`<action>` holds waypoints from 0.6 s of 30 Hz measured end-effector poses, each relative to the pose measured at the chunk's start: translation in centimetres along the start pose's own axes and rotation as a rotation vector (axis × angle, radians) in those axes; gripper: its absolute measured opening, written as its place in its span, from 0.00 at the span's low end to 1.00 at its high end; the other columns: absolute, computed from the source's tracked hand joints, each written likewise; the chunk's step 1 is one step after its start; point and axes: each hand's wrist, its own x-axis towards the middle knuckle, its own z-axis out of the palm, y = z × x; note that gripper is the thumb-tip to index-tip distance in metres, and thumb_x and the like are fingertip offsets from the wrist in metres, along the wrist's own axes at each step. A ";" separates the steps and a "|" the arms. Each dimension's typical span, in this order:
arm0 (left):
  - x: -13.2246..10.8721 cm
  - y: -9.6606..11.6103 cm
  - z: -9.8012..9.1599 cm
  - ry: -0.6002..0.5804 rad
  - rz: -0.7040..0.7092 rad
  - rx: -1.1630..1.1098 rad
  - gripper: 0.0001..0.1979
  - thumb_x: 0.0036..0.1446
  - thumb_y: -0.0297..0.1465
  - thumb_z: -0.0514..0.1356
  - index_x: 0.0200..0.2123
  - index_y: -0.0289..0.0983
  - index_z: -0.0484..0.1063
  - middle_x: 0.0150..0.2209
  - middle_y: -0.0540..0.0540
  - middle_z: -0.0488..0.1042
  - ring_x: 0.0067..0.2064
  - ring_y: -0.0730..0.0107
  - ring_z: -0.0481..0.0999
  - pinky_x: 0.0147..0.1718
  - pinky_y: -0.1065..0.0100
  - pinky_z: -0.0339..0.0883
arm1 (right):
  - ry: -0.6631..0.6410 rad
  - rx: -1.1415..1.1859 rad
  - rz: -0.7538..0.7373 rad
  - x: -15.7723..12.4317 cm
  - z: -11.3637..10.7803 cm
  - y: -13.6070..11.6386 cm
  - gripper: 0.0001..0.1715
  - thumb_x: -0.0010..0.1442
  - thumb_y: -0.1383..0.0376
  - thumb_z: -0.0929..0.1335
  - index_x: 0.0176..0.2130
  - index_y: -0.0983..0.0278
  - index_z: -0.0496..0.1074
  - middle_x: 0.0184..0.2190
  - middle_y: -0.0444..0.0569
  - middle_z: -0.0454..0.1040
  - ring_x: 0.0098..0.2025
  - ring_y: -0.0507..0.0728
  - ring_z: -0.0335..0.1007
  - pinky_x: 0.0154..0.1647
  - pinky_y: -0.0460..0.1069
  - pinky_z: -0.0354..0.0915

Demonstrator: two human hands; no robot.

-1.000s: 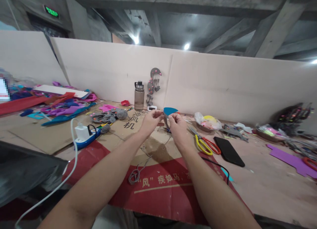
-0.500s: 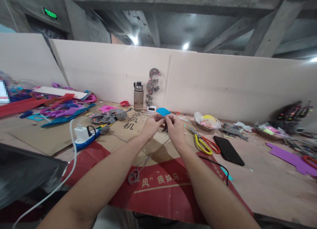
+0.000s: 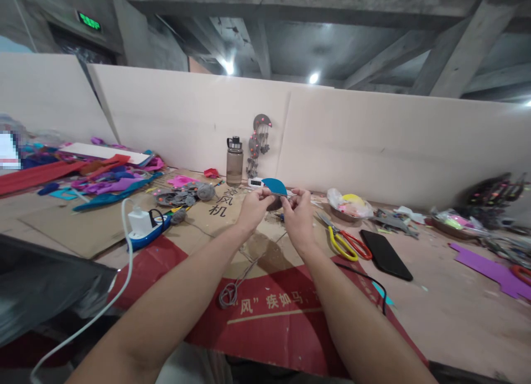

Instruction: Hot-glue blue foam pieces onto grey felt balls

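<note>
A blue half-round piece that looks like felt (image 3: 274, 186) is held up over the cardboard, with a dark grey piece (image 3: 274, 203) just below it. My left hand (image 3: 254, 209) pinches its left side between thumb and fingers. At its right edge is my right hand (image 3: 299, 215), fingers bent and thumb against the corner; any small thing between those fingertips is too fine to make out. Grey yarn (image 3: 229, 295) lies in a loose coil on the red part of the cardboard, and a strand runs up towards my hands.
Scissors with yellow and red handles (image 3: 343, 244) and a black phone (image 3: 385, 255) lie to the right. Behind stand a bottle (image 3: 234, 165) and a small white digital clock (image 3: 255, 182). Leftward are a blue power strip (image 3: 149, 235), grey yarn balls (image 3: 205, 191) and coloured felt scraps (image 3: 108, 182).
My right hand has shifted slightly right, opening a gap between my hands. The blue piece now tilts and shows more of its face, with the grey piece visible below it.
</note>
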 end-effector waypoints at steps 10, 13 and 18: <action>0.2 0.4 -0.8 -0.080 0.087 0.244 0.03 0.47 0.29 0.61 0.26 0.35 0.73 0.26 0.50 0.73 0.29 0.72 0.69 0.32 0.71 0.64 | -0.071 0.010 0.025 0.3 -0.2 0.2 0.08 0.56 0.62 0.64 0.33 0.62 0.70 0.29 0.46 0.72 0.32 0.55 0.64 0.36 0.48 0.58; 0.3 0.3 -0.6 -0.159 -0.037 0.037 0.06 0.48 0.31 0.61 0.31 0.35 0.74 0.31 0.47 0.74 0.32 0.71 0.72 0.30 0.70 0.68 | -0.059 -0.022 0.029 0.5 -0.2 0.6 0.09 0.57 0.61 0.63 0.34 0.62 0.70 0.31 0.47 0.73 0.33 0.55 0.65 0.38 0.49 0.59; 0.2 0.3 -0.1 -0.164 -0.123 -0.222 0.10 0.47 0.30 0.64 0.34 0.32 0.72 0.35 0.43 0.75 0.35 0.70 0.74 0.37 0.63 0.73 | -0.064 -0.014 0.045 0.7 -0.2 0.8 0.10 0.57 0.60 0.63 0.34 0.63 0.70 0.31 0.48 0.73 0.33 0.55 0.65 0.38 0.49 0.59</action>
